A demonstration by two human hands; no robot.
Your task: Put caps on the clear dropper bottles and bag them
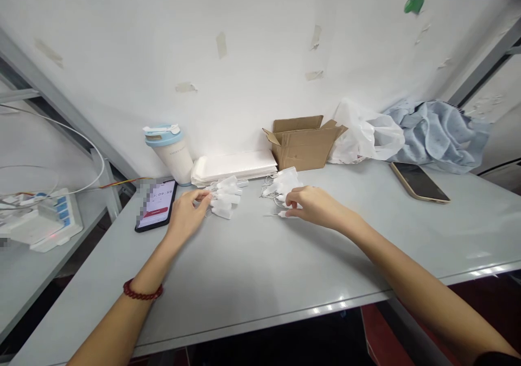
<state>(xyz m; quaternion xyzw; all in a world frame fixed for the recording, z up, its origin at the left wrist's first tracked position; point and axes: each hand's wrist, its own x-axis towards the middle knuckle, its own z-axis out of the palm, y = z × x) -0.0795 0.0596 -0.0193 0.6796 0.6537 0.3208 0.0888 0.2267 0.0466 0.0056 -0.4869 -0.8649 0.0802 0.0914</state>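
My left hand [188,209] is closed, its fingertips pinched together at the thin left ends of a pile of small translucent white bottles [226,198]. What sits between those fingertips is too small to make out. On the other side, my right hand [315,205] pinches a small white needle-tip bottle [283,214], its thin tip pointing left just over the table. A second pile of similar white bottles [286,179], with thin looped strands at its left side, lies right behind the right fingers, which partly hide it.
Behind the piles are stacked white sheets or envelopes [234,165] and an open cardboard box [303,147]. A blue-lidded cup [173,154] and a lit phone [158,206] stand left. Rightward are a plastic bag [366,132], blue cloth [439,135], another phone [419,181]; a power strip [52,222] sits far left.
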